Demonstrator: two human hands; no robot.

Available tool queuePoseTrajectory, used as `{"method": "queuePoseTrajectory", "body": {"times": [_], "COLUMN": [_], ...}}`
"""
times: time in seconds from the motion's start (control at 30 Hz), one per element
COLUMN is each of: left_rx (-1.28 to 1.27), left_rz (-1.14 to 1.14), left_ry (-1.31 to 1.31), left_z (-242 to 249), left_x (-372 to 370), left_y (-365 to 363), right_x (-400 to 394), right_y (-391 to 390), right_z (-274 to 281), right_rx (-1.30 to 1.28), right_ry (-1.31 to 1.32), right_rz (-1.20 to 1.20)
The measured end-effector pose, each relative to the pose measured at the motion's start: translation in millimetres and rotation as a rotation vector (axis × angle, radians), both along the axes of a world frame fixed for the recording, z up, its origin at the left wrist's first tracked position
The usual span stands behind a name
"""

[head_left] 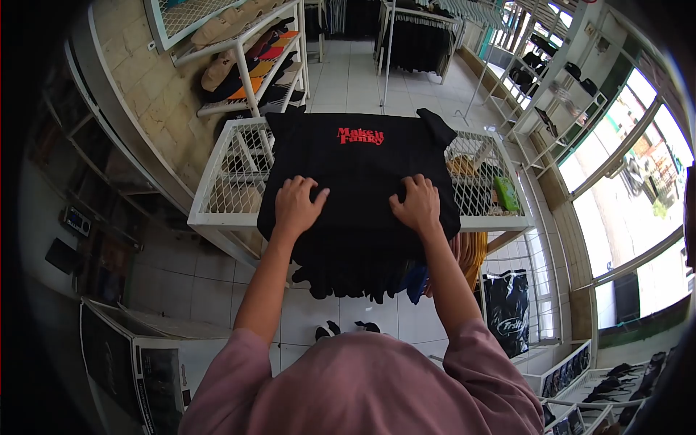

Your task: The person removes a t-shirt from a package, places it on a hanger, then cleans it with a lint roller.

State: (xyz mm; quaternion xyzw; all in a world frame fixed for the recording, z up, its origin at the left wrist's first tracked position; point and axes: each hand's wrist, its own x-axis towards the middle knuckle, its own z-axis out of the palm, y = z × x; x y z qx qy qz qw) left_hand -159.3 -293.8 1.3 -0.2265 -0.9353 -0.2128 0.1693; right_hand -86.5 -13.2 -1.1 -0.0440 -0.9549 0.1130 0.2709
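A black T-shirt (355, 181) with red "Make it Funky" lettering is spread over a white mesh-topped table (215, 219), its lower end draping over the near edge. On the shirt's left part rests my left hand (298, 204), thumb held away from slightly bent fingers. My right hand (418, 203) presses on the right part in much the same way, fingertips on the fabric. Neither hand has visibly gathered cloth in it. The print lies beyond both hands, and the sleeves sit at the far corners.
A green packet (506, 194) lies on the mesh at right. Several garments hang beneath the table's near side. A black printed bag (506, 312) stands on the floor at right. A cap rack (254, 72) stands at back left, a clothes rack (417, 43) behind, and windows run along the right.
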Motion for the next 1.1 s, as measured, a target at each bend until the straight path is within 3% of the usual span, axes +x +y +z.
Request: {"method": "queuePoseTrajectory", "body": {"times": [0.07,0.23,0.43,0.53,0.63,0.77,0.83,0.9,1.1], "left_rx": [-0.009,0.041,0.02,0.015,-0.028,-0.054,0.166,0.147,0.046], "left_rz": [0.041,0.073,0.053,0.066,0.084,0.111,-0.013,-0.037,-0.066], "left_ry": [-0.087,0.101,0.129,0.061,0.14,0.147,-0.077,-0.031,0.299], "left_z": [-1,-16,-21,-25,-33,-35,-22,-24,-48], "left_x": [-9,-18,-20,-22,-27,-25,-17,1,67], "left_y": [1,3,1,1,1,0,-10,-30,-83], "right_x": [-13,-18,-18,-18,-27,-23,-10,16,113], "right_y": [8,5,7,7,10,14,17,28,42], "right_z": [-9,-13,-14,-18,-34,-25,-21,-24,-24], "right_rx": [-0.04,-0.053,-0.007,-0.073,0.065,-0.051,-0.086,-0.17,-0.026], "right_ry": [0.005,0.054,0.075,-0.047,0.014,-0.107,-0.101,-0.054,0.104], "right_rz": [-0.028,-0.097,-0.135,-0.132,-0.258,-0.202,-0.16,0.051,0.132]}}
